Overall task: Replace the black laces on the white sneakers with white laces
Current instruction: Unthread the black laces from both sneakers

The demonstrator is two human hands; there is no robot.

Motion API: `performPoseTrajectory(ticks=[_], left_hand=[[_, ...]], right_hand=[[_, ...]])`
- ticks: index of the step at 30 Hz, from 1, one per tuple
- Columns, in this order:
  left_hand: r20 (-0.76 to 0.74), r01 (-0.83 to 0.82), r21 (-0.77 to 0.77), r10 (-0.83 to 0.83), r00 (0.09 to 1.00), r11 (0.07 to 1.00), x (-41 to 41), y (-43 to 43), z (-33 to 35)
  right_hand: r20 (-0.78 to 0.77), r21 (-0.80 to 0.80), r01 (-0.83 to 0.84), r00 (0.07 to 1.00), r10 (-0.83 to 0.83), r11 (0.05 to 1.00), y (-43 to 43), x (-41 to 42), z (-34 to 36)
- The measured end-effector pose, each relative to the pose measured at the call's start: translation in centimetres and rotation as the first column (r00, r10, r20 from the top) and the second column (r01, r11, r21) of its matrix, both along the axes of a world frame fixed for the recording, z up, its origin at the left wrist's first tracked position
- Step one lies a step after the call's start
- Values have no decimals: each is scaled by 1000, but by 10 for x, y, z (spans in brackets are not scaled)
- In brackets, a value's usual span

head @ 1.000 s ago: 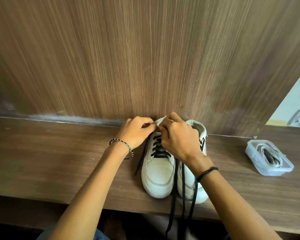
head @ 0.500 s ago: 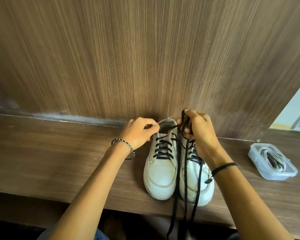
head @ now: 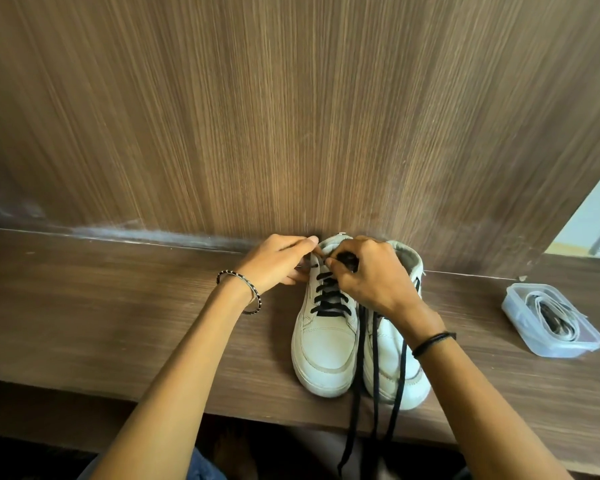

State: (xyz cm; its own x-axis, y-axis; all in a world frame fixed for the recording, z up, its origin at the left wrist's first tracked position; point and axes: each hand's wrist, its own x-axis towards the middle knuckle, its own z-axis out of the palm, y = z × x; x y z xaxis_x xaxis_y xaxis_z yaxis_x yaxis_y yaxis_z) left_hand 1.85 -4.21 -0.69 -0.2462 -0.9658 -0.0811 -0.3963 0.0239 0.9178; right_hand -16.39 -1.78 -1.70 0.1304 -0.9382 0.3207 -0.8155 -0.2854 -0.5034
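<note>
Wood-grain paneling is rising behind a brown wooden shelf, where 2 white sneakers are sitting side by side with their toes pointing toward the person. The left-hand sneaker is carrying a threaded black lace across its lower eyelets. The left hand is pinching the upper edge of that sneaker between thumb and curled fingers. The right hand is curling tightly around a loose black lace, bunched in its fingers near the same sneaker's top eyelets. 3 strands are trailing down over the right-hand sneaker and past the shelf's front edge. Well apart to the right, a clear plastic container is holding white laces.
</note>
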Motion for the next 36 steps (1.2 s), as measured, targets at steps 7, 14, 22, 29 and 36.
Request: performPoseTrajectory(ticks=[7, 14, 22, 29, 36], left_hand=[[35, 5, 4, -6, 999, 1000, 1, -2, 0], [67, -12, -9, 12, 998, 1000, 5, 0, 1], [432, 56, -392, 130, 893, 918, -14, 2, -10], [509, 249, -368, -29, 860, 896, -21, 4, -8], [463, 181, -353, 3, 886, 918, -16, 5, -6]], right_hand=[[187, -64, 151, 973, -137, 986, 0, 12, -1], [398, 106, 243, 878, -265, 964, -5, -21, 9], [561, 184, 164, 792, -240, 969, 5, -25, 17], [701, 173, 79, 691, -179, 982, 13, -25, 24], [834, 123, -120, 551, -37, 985, 17, -19, 30]])
